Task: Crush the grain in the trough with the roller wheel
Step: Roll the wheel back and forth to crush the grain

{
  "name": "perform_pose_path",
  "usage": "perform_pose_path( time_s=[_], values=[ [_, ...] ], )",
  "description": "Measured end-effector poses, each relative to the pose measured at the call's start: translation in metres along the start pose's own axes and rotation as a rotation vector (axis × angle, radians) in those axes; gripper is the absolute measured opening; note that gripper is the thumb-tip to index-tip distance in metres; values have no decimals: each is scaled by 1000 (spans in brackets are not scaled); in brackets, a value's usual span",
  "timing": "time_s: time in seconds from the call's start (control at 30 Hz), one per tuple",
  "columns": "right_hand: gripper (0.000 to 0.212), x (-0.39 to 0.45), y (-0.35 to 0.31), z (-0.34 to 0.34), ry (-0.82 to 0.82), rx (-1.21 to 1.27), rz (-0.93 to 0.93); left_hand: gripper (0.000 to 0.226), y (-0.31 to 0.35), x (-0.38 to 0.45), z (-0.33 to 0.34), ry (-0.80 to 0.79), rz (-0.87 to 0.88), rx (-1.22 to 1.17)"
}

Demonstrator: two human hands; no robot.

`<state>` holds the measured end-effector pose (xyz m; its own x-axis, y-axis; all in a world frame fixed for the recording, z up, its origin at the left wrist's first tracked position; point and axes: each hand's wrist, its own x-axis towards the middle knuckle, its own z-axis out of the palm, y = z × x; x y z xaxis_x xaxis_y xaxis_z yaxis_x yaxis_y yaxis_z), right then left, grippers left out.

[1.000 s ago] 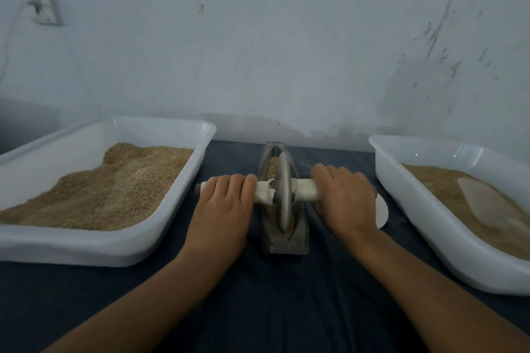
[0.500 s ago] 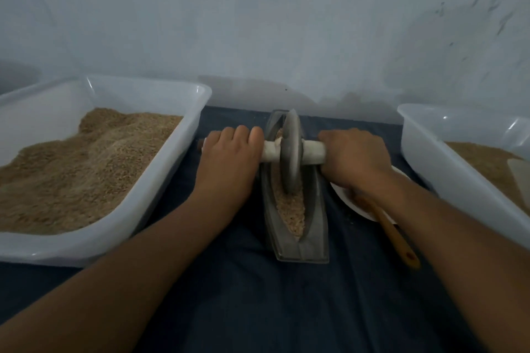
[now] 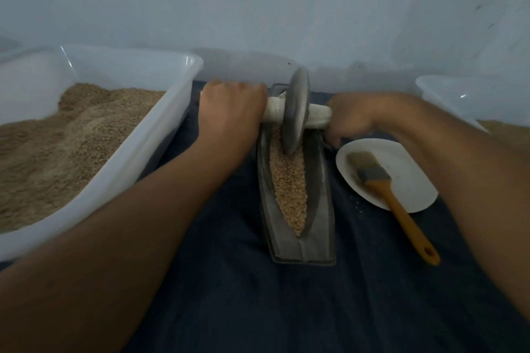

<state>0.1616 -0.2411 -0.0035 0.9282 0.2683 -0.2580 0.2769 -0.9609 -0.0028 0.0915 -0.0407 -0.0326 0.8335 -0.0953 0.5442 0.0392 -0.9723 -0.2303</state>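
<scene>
Two hands, left hand point(image 3: 229, 112) and right hand point(image 3: 354, 117), fingers apparently curled round one roller wheel point(image 3: 295, 112) axle at one grain-filled trough's point(image 3: 315, 195) far end; two tubs flank.

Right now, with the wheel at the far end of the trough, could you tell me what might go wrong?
1. The wheel sits near the far tip of the trough; pushed further, it could ride out toward the wall.
2. Grain is heaped close to the trough's edges, so a hard stroke may spill it onto the cloth.
3. The right hand works just above the plate and brush, and could knock them.
</scene>
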Motion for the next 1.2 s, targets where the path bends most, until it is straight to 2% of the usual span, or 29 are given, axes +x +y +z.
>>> perform_pose_path(
  time_s=[0.13, 0.23, 0.4, 0.6, 0.83, 1.0, 1.1, 1.2],
  values=[
    [13, -13, -4, 5, 150, -64, -36, 19, -2, -18, 3, 32, 2, -62],
    [14, -31, -7, 17, 362, -159, -82, 19, -4, -39, 2, 94, -4, -103],
    [16, -61, -12, 55, 671, -88, 14, 13, 1, -65, -9, 218, 66, -85],
    [18, -90, -21, 81, 943, -106, 24, 20, -1, -94, -18, 217, 94, -88],
    [26, -115, -23, 90, 1047, -83, -49, 40, -2, -110, -40, 111, 139, -61],
    [15, -120, -24, 87, 1102, -75, -112, 53, -6, -122, -40, 97, 146, -40],
    [21, -111, -22, 90, 1043, -55, -101, 51, -6, -115, -34, 120, 166, -34],
    [26, -94, -16, 90, 926, -42, -21, 32, -2, -100, -26, 140, 158, -36]
  ],
)
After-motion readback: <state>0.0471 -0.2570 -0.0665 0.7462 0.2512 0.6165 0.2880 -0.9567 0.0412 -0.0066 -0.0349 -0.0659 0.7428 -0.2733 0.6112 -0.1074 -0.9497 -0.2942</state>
